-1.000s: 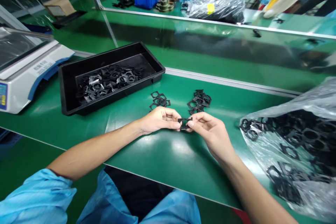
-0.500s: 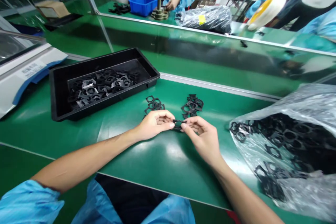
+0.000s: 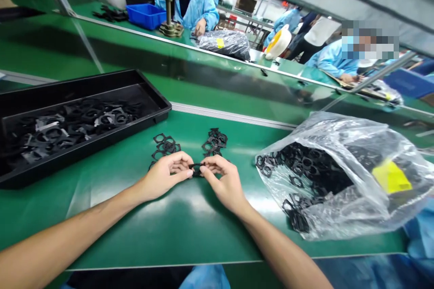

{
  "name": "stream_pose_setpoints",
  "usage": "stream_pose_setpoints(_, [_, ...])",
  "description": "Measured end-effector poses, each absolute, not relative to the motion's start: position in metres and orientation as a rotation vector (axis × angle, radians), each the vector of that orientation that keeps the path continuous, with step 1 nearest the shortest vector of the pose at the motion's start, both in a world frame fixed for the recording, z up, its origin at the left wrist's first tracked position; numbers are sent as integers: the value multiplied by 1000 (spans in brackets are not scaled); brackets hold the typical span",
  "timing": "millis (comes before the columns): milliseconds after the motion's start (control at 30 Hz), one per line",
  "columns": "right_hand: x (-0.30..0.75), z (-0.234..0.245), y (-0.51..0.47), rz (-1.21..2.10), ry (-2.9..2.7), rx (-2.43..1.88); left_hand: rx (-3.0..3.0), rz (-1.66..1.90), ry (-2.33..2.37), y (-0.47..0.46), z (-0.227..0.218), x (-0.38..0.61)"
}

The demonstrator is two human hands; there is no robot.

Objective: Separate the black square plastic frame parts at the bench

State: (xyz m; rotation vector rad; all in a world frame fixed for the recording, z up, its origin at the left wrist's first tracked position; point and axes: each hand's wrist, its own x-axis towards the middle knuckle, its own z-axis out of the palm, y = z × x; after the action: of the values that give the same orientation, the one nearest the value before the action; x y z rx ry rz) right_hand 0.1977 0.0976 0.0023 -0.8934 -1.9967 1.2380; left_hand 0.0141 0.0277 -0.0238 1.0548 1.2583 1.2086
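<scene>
1 black part [image 3: 196, 168] in left hand [image 3: 169, 175] and right hand [image 3: 225, 179].

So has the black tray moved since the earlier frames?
No. The black tray still has its right corner at the metal rail; only the view shifted.

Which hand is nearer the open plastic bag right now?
Right. The right hand is to the left of the plastic bag, not touching it. The left hand is farther left, across the small black part that both hands hold.
</scene>
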Motion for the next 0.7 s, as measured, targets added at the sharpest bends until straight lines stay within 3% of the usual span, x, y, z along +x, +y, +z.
stream_pose_setpoints(333, [199, 3, 100, 1094, -2147, -756, 1296, 1258, 1336, 24, -21, 14])
stream_pose_setpoints(700, [200, 0, 97, 1178, -2123, -770, 1169, 1255, 1262, 23, -22, 14])
